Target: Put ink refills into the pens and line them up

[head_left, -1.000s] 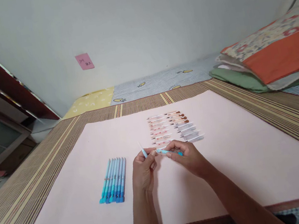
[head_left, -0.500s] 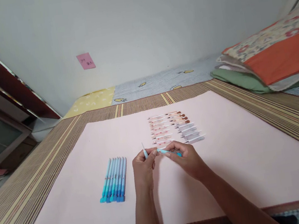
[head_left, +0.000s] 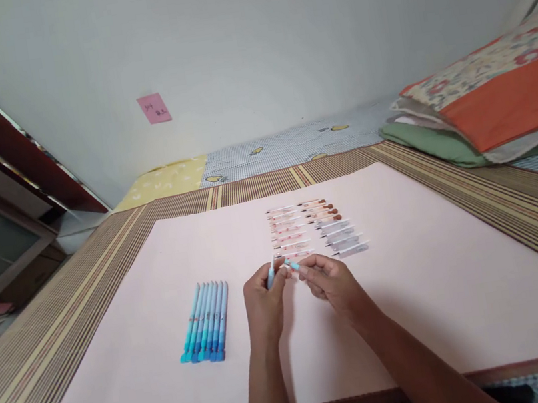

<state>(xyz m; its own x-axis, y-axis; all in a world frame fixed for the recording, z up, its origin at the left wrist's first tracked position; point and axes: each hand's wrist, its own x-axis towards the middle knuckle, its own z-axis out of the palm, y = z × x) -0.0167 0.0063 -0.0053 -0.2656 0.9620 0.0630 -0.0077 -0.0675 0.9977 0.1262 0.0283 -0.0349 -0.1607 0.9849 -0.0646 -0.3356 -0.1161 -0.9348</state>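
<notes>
Fingers of the left hand [head_left: 262, 293] are closed in a pinch on a slim, pale blue piece [head_left: 270, 275], smooth and plastic-looking, with a thin white stem rising from its top. The right hand [head_left: 331, 280] clamps thumb and fingertips on a short, tube-like light blue part [head_left: 292, 265], tilted toward the left fingertips; whether it touches them is too small to tell. Both parts are held above a matte, pale pink sheet [head_left: 139, 382], just in front of the near edge of the laid-out pens.

Blue pens [head_left: 207, 322] lie side by side left of the hands, slender barrels deepening from pale tips to turquoise or stronger blue at their blocky ends. Beyond the hands, see-through pens with reddish prints [head_left: 287, 231] form a column; beside it lie peach pens with rounded brown ends [head_left: 318, 210] and smoky grey pens [head_left: 343, 241] with thin white strips.

Under the sheet spreads a ribbed, striped mat [head_left: 46, 369]. A soft, floral-and-orange cushion [head_left: 509, 88] rests on folded green cloth [head_left: 442, 142].
</notes>
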